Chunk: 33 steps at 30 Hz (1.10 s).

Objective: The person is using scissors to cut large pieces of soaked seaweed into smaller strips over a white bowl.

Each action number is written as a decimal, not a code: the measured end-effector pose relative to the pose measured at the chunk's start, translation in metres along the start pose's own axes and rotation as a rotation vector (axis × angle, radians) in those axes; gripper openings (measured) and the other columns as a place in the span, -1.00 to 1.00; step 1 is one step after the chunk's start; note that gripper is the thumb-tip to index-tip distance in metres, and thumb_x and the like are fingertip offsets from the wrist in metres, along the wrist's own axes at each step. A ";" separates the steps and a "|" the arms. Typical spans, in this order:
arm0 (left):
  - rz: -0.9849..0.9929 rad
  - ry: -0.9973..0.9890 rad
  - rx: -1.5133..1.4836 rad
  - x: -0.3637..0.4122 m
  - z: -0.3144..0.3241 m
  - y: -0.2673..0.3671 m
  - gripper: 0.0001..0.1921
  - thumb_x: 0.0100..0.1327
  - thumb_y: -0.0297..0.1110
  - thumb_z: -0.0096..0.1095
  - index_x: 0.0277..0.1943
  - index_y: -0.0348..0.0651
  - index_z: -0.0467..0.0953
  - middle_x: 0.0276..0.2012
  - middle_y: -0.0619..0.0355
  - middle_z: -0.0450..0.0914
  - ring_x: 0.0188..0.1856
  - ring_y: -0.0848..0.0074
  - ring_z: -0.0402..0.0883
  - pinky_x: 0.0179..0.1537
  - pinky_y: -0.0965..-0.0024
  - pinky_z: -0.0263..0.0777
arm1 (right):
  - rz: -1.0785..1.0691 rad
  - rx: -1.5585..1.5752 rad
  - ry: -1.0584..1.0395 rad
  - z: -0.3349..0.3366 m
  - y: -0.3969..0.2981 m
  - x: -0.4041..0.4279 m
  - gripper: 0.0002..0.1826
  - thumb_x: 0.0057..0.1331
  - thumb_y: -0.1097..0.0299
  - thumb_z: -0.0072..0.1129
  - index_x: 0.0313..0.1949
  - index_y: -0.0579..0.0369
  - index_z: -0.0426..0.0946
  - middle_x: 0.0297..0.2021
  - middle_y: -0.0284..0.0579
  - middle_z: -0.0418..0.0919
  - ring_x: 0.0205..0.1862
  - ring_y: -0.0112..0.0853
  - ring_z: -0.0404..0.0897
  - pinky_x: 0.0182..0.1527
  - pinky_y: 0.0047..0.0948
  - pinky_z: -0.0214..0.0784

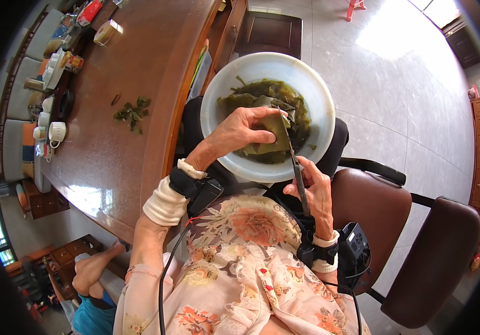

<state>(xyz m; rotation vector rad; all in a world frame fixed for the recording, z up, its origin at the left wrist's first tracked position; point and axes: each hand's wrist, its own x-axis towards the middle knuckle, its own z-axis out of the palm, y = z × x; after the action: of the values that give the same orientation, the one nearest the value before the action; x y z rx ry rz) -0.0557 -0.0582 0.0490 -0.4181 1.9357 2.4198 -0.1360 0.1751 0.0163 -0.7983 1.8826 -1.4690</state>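
Note:
A pale plastic basin (325,113) on the lap holds a pile of dark green leafy strips, probably kelp (271,88). Over it, my left hand (244,127) pinches a flat olive-green piece (279,130) between thumb and fingers. My right hand (315,184) is around the handle end of a long thin metal blade, seen nearly edge-on (293,157). The blade runs along the right edge of the held piece, its tip near my left index finger. Whether it is a knife or another tool, I cannot tell.
Left of the basin, a brown wooden table (110,79) carries a small heap of green scraps (133,113), a white mug (57,133) and a box (108,32). A brown padded chair (369,222) stands at right. Another person's bare legs (93,272) show at lower left.

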 end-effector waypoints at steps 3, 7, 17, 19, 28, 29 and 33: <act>0.012 0.026 0.005 0.001 0.000 -0.004 -0.60 0.18 -0.55 0.28 0.11 -0.36 0.50 -0.12 0.16 0.65 -0.13 0.65 0.58 -0.06 0.57 0.49 | 0.004 -0.132 -0.012 -0.002 -0.004 0.001 -0.27 -0.07 0.13 0.57 0.06 0.19 0.50 -0.67 -0.31 0.40 -0.59 -0.62 0.25 -0.50 -0.59 0.19; -0.018 0.065 0.030 0.001 -0.002 -0.010 -0.65 0.18 -0.52 0.30 0.05 -0.35 0.53 -0.14 0.15 0.66 -0.13 0.64 0.59 -0.04 0.56 0.48 | 0.158 -0.035 -0.004 -0.002 0.000 0.000 -0.30 -0.08 0.20 0.58 0.05 0.19 0.52 -0.66 -0.34 0.40 -0.58 -0.65 0.25 -0.51 -0.61 0.17; 0.029 0.161 -0.135 -0.009 -0.012 -0.005 -0.62 0.24 -0.50 0.24 0.12 -0.33 0.47 -0.06 0.19 0.62 -0.05 0.63 0.57 0.09 0.51 0.44 | 0.110 -0.032 -0.072 -0.023 0.001 -0.008 -0.18 -0.09 0.12 0.60 0.12 0.22 0.43 -0.57 -0.39 0.35 -0.52 -0.63 0.24 -0.46 -0.61 0.16; 0.040 0.171 -0.126 -0.009 -0.013 -0.005 -0.61 0.24 -0.50 0.24 0.13 -0.33 0.46 -0.06 0.18 0.62 -0.05 0.63 0.57 0.09 0.51 0.44 | 0.116 -0.030 -0.094 -0.023 0.000 -0.010 -0.18 -0.10 0.12 0.60 0.12 0.23 0.43 -0.55 -0.39 0.36 -0.50 -0.63 0.25 -0.44 -0.61 0.18; 0.029 0.142 -0.118 -0.011 -0.009 -0.001 -0.59 0.20 -0.58 0.22 0.14 -0.31 0.48 -0.08 0.18 0.64 -0.08 0.63 0.59 0.06 0.54 0.45 | 0.073 -0.062 -0.138 -0.014 -0.006 -0.005 -0.16 -0.12 0.12 0.60 0.12 0.24 0.44 -0.54 -0.36 0.36 -0.48 -0.59 0.28 -0.39 -0.59 0.23; 0.038 0.136 -0.103 -0.011 -0.009 -0.002 -0.60 0.19 -0.58 0.23 0.13 -0.30 0.49 -0.09 0.19 0.64 -0.09 0.63 0.59 0.06 0.54 0.46 | 0.064 -0.096 -0.132 -0.014 -0.006 -0.004 -0.17 -0.12 0.11 0.60 0.11 0.24 0.44 -0.54 -0.35 0.36 -0.49 -0.59 0.28 -0.40 -0.58 0.24; 0.070 0.119 -0.065 -0.009 -0.007 -0.001 -0.59 0.18 -0.59 0.23 0.13 -0.26 0.51 -0.11 0.21 0.65 -0.10 0.64 0.60 0.04 0.57 0.46 | 0.043 -0.106 -0.124 -0.013 -0.002 -0.004 -0.17 -0.12 0.11 0.60 0.11 0.25 0.44 -0.56 -0.33 0.36 -0.51 -0.60 0.28 -0.43 -0.57 0.24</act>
<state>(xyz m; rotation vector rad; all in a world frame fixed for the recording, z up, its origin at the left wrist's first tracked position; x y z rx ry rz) -0.0451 -0.0635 0.0484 -0.5158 1.9522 2.5637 -0.1433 0.1853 0.0215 -0.8724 1.8844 -1.2731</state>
